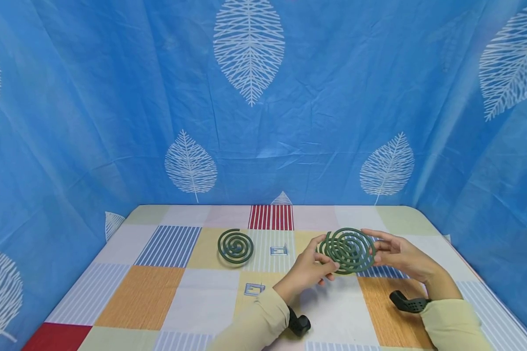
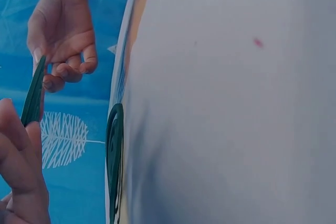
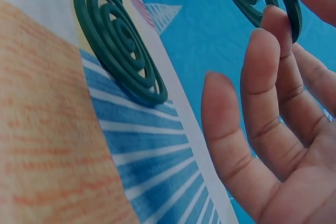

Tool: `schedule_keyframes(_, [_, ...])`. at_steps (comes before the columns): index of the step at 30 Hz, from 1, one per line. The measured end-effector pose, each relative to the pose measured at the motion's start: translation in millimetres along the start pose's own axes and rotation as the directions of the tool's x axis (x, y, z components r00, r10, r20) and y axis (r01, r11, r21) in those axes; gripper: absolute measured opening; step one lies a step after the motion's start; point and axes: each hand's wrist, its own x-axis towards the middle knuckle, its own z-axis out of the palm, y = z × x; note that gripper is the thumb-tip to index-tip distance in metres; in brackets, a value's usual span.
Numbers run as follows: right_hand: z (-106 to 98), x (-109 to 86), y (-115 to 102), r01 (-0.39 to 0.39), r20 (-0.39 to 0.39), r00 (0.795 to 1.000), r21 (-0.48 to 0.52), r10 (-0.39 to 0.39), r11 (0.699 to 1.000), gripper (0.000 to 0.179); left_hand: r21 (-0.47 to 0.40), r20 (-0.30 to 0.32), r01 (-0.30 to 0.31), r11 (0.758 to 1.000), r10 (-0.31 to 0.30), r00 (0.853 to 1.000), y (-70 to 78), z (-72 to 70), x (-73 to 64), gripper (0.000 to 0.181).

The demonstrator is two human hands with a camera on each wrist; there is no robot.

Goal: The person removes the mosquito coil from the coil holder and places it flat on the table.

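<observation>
Both hands hold a dark green mosquito coil (image 2: 34,94) in the air over the right side of the table. My left hand (image 1: 309,267) pinches one edge of it. At the opposite edge, my right hand (image 1: 401,256) grips it between thumb and finger, the other fingers spread loosely in the right wrist view. A second green mosquito coil (image 3: 84,19) lies on the table below and behind the held one; the two overlap in the head view. Farther left sits a third mosquito coil (image 1: 235,247).
Two small metal stands (image 1: 278,250) lie on the patchwork tablecloth (image 1: 204,297) between the left coil and my left hand. A blue curtain (image 1: 316,122) with white leaf prints encloses the table's back and sides. Dark wrist devices (image 1: 408,302) sit on both wrists.
</observation>
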Motion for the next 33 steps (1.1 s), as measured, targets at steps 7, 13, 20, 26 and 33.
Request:
schedule_keyframes(7, [-8.8, -6.4, 1.2, -0.004, 0.006, 1.0, 0.005, 0.004, 1.0, 0.068, -0.015, 0.002, 0.006, 1.0, -0.006, 1.0, -1.4, 9.8, 7.3, 0.08])
schedule_keyframes(13, [-13.8, -12.2, 2.5, -0.036, 0.006, 0.999, 0.004, 0.036, 0.999, 0.068, -0.011, 0.018, 0.022, 1.0, -0.022, 1.0, -1.0, 15.9, 9.9, 0.08])
schedule_keyframes(20, [-19.2, -21.2, 4.0, -0.065, -0.042, 0.997, -0.012, 0.064, 0.998, 0.069, -0.015, 0.029, 0.058, 0.998, -0.058, 0.998, 0.7, 25.3, 14.4, 0.081])
schedule_keyframes(26, [-24.5, -27.1, 7.2, -0.077, -0.067, 0.995, -0.007, 0.076, 0.997, 0.069, -0.05, 0.034, 0.081, 0.995, -0.079, 0.996, 2.1, 32.3, 20.2, 0.083])
schedule_keyframes(33, [-31.3, -35.0, 11.5, -0.062, -0.071, 0.995, 0.017, 0.063, 0.998, 0.07, -0.083, 0.057, 0.1, 0.992, -0.095, 0.994, 3.9, 39.5, 27.0, 0.083])
